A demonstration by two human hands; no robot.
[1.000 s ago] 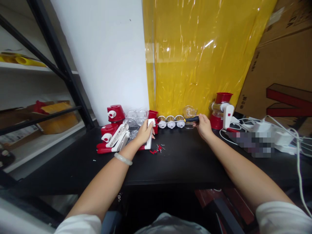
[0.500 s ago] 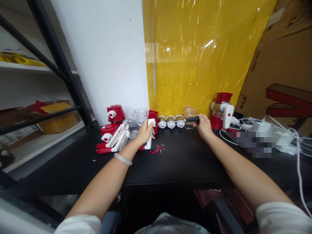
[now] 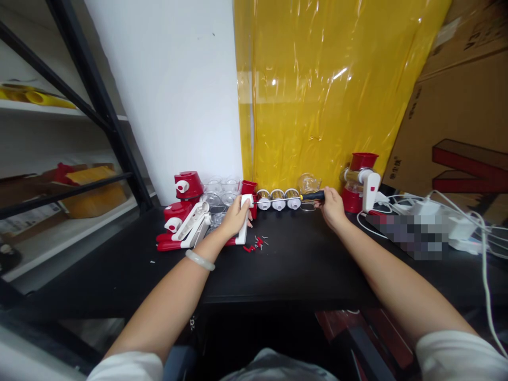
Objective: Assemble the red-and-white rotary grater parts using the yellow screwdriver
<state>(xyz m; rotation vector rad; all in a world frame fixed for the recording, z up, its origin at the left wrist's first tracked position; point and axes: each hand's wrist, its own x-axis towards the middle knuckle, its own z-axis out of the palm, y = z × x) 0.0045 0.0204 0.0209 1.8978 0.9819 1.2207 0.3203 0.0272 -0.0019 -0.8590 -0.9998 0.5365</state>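
My left hand [image 3: 235, 216] is closed around a white crank handle [image 3: 243, 234] with a red grip, held upright over the table. A screwdriver [image 3: 313, 196] with a black and yellow handle is gripped in my right hand [image 3: 332, 208]. Its long shaft lies level, and the tip meets the white end of the crank handle. Behind the shaft stand several grater drums [image 3: 278, 200] with white ends. Small screws and red plastic pieces [image 3: 259, 242] are scattered below my left hand.
Red grater bodies [image 3: 186, 185], white crank arms [image 3: 194, 222] and clear plastic cups [image 3: 230, 185] crowd the left. An assembled rotary grater [image 3: 362, 182] stands at right, beside white cables and a power strip [image 3: 428, 214]. A large carton [image 3: 456, 116] leans behind.
Almost nothing differs; the view shifts slightly. Both hands keep their hold, and the screwdriver tip stays at the crank handle.
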